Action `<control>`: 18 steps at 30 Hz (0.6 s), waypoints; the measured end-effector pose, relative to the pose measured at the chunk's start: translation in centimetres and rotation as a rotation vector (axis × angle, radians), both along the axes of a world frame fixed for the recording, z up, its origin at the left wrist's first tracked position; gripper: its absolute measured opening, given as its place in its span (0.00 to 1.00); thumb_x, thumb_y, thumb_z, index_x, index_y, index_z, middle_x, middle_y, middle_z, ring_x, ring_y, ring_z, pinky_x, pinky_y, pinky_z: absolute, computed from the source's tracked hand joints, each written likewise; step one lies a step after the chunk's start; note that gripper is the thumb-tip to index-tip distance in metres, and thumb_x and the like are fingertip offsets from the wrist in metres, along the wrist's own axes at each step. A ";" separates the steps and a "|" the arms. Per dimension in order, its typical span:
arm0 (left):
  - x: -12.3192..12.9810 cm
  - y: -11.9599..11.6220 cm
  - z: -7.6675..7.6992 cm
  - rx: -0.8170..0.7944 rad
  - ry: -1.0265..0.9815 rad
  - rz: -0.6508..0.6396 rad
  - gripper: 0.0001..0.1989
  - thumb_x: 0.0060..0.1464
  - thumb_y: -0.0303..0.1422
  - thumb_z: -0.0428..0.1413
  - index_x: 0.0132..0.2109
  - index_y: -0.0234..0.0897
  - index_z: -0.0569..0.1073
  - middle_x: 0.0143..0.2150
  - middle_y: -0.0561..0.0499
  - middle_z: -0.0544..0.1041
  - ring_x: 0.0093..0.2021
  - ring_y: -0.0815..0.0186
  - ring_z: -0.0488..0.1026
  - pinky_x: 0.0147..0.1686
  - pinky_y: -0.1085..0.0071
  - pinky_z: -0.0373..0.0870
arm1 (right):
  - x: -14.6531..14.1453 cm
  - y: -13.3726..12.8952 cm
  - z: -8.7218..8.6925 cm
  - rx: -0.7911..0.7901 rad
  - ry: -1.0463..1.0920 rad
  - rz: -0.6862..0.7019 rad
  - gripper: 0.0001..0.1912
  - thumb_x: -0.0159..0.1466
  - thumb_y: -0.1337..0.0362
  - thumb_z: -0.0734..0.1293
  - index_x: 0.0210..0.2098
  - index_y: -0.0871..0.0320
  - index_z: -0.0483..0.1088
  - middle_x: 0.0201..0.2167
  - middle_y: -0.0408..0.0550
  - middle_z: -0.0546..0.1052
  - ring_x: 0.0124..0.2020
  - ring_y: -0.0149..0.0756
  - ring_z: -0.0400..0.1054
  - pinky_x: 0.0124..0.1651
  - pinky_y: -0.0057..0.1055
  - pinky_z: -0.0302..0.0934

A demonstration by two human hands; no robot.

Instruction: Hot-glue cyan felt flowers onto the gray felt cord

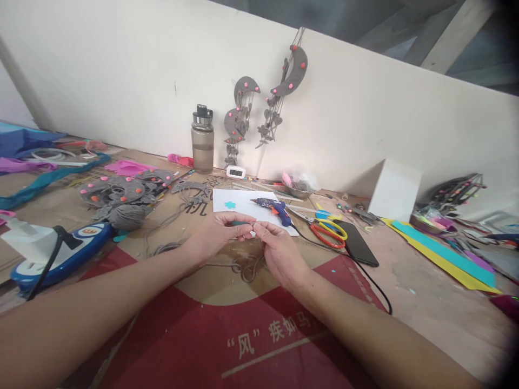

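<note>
My left hand [219, 231] and my right hand [279, 246] meet above the cardboard, thumbs and fingertips pinched close together. Between the fingers of the left hand shows a sliver of a small teal piece [240, 222]; its shape is mostly hidden. My right fingertips press at its right end, and what they hold cannot be made out. Grey cord [247, 268] lies in loops just below the hands. Behind them is a white sheet [243, 195] with a turquoise flower-shaped cutout [230, 205] and a blue glue gun [273, 208].
Scissors [330, 229] and a black phone [357, 243] lie to the right, crossed by the glue gun's cable. At left are a blue power strip [93, 243] and a grey yarn ball [126, 215]. A water bottle [203, 143] stands by the wall, near hanging grey moon ornaments [300, 70].
</note>
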State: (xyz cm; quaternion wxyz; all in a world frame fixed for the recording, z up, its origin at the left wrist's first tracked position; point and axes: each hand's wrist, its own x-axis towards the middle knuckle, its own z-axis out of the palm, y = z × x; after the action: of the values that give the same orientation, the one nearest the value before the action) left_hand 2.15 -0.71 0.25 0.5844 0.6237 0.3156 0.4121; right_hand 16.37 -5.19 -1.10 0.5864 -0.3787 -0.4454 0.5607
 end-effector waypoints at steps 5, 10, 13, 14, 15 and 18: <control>0.1 0.2 -0.3 0.007 -0.011 0.054 0.10 0.43 0.34 0.62 0.35 0.36 0.79 0.29 0.51 0.77 0.29 0.69 0.68 0.33 0.72 0.65 | -0.1 -0.2 0.4 -0.031 -0.023 -0.074 0.13 0.51 0.54 0.71 0.24 0.58 0.69 0.20 0.39 0.68 0.24 0.27 0.59 0.31 0.28 0.55; 0.0 0.3 -0.6 0.053 -0.098 0.010 0.08 0.43 0.35 0.62 0.33 0.37 0.79 0.33 0.50 0.77 0.32 0.69 0.69 0.35 0.72 0.65 | 0.1 -0.2 0.3 -0.061 0.000 -0.049 0.13 0.50 0.54 0.71 0.28 0.58 0.72 0.18 0.37 0.63 0.20 0.25 0.52 0.25 0.26 0.48; 0.1 0.1 -0.6 0.082 -0.150 0.008 0.07 0.44 0.34 0.62 0.33 0.38 0.79 0.33 0.51 0.77 0.32 0.69 0.69 0.35 0.72 0.64 | 0.0 -0.2 0.4 -0.050 0.038 -0.014 0.13 0.50 0.55 0.72 0.26 0.58 0.71 0.18 0.37 0.63 0.20 0.24 0.52 0.25 0.25 0.47; 0.1 0.0 -0.6 0.091 -0.161 0.004 0.06 0.45 0.34 0.62 0.33 0.38 0.78 0.33 0.51 0.77 0.32 0.70 0.69 0.35 0.72 0.64 | 0.0 -0.3 0.5 -0.047 0.057 -0.002 0.13 0.50 0.55 0.72 0.26 0.58 0.71 0.18 0.38 0.64 0.20 0.24 0.52 0.25 0.25 0.47; 0.2 0.0 -0.5 0.095 -0.171 -0.003 0.06 0.45 0.34 0.61 0.33 0.38 0.78 0.33 0.51 0.77 0.32 0.70 0.69 0.35 0.72 0.64 | 0.0 -0.3 0.6 -0.045 0.077 0.010 0.13 0.50 0.55 0.72 0.25 0.59 0.71 0.19 0.38 0.64 0.20 0.23 0.53 0.25 0.25 0.48; 0.2 -0.1 -0.3 0.075 -0.170 -0.026 0.06 0.45 0.34 0.61 0.33 0.37 0.78 0.34 0.50 0.77 0.32 0.70 0.69 0.34 0.72 0.64 | -0.1 -0.4 0.7 -0.045 0.115 0.037 0.13 0.49 0.56 0.73 0.26 0.59 0.71 0.21 0.38 0.65 0.21 0.23 0.54 0.25 0.24 0.49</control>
State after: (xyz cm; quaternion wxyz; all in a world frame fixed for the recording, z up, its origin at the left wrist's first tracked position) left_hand 2.33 -0.82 -0.10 0.5907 0.6119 0.2410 0.4675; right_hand 16.29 -5.57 -0.36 0.5919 -0.3505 -0.4051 0.6023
